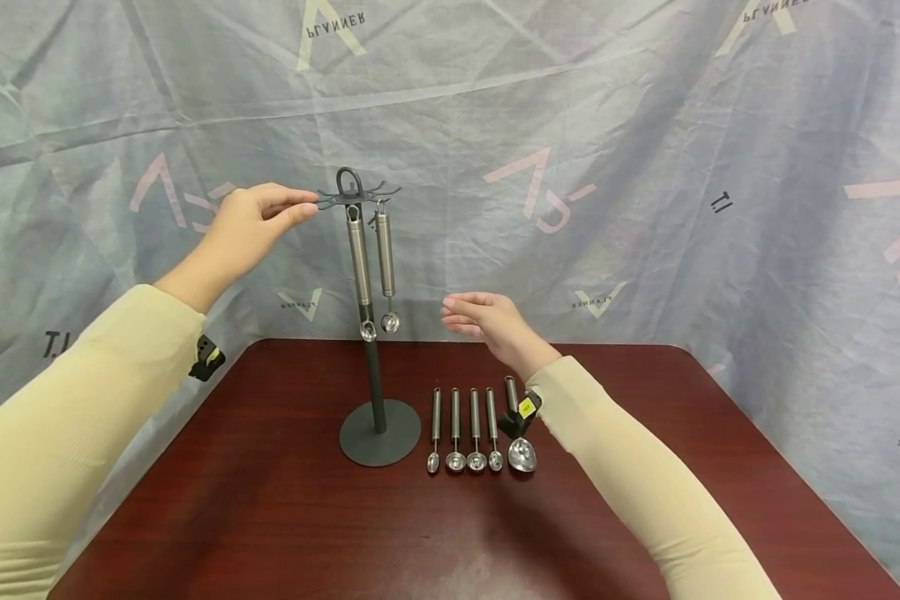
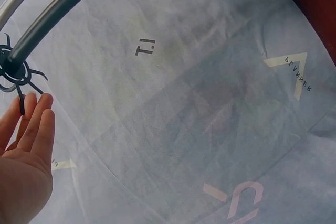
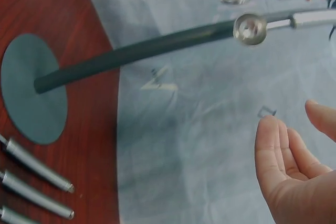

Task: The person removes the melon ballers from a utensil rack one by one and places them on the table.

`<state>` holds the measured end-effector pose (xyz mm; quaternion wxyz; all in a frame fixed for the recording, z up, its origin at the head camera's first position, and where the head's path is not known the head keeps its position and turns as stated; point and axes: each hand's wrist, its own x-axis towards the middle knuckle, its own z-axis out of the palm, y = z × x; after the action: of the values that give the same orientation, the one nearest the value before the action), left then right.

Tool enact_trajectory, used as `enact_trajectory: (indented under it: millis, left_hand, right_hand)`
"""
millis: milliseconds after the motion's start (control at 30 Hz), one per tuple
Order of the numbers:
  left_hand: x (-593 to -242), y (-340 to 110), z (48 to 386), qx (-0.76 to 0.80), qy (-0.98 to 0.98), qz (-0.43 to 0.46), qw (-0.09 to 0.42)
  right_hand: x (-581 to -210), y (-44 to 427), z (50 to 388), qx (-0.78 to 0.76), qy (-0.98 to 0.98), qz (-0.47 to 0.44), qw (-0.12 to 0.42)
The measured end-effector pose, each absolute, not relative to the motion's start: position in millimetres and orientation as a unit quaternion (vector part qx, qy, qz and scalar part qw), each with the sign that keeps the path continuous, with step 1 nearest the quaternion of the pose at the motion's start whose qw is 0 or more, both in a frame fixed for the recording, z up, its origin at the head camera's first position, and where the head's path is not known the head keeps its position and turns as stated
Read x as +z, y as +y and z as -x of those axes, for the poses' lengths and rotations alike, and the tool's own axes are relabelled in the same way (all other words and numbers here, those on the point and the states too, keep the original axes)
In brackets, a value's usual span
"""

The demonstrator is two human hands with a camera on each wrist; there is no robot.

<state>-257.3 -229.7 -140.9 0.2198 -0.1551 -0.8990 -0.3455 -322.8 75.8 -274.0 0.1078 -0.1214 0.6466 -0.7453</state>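
Note:
A dark grey rack stand with a round base and a ring of hooks at its top stands on the table. Two metal scoops with thick steel handles hang from it: one scoop in front of the pole, another scoop to its right. My left hand pinches a hook at the left of the rack's top; the left wrist view shows that hook between thumb and fingers. To the right of the hanging scoops, my right hand is held in the air, thumb apart from the fingers, holding nothing.
Several similar scoops lie in a row right of the stand's base, handles pointing away. A larger scoop ends the row, partly hidden by the right wrist camera. Behind the dark red table hangs a grey printed cloth.

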Motion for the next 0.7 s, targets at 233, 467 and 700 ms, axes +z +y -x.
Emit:
enact_trajectory:
  millis: [233,467,700]
  left_hand:
    - [-140.2,-230.4,258.3,-0.344,-0.898,0.156,0.224]
    - [-139.4,-229.8,258.0,-0.341,-0.899,0.149,0.230]
    - [-140.8,-228.6,258.7,-0.344,-0.898,0.144,0.236]
  right_hand:
    - [-259.5,61.2,315.9,-0.747,0.639,0.155,0.101]
    - [-242.6,43.6,310.0,-0.745,0.638,0.174,0.088]
    - [-230.0,24.2,305.6,-0.736,0.636,0.218,0.074]
